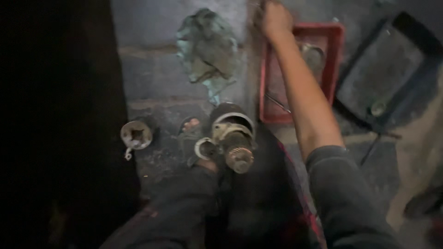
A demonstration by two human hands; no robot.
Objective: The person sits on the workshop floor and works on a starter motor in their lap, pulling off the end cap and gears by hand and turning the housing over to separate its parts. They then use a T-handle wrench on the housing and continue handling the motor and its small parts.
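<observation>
Geared motor assembly [233, 140] held low at centre on the grimy floor [152, 83], right arm stretched away.

I judge the left hand [203, 159], mostly hidden, to be gripping the assembly beside its metal ring [203, 148]; the toothed pinion [239, 159] faces up. My right hand [274, 18] reaches past the red tray [339, 55], blurred, so I cannot tell its grasp. With one hand steadying, the assembly could tip or roll toward the loose round housing [136, 134]; the crumpled rag [207, 48] lies beyond.
</observation>
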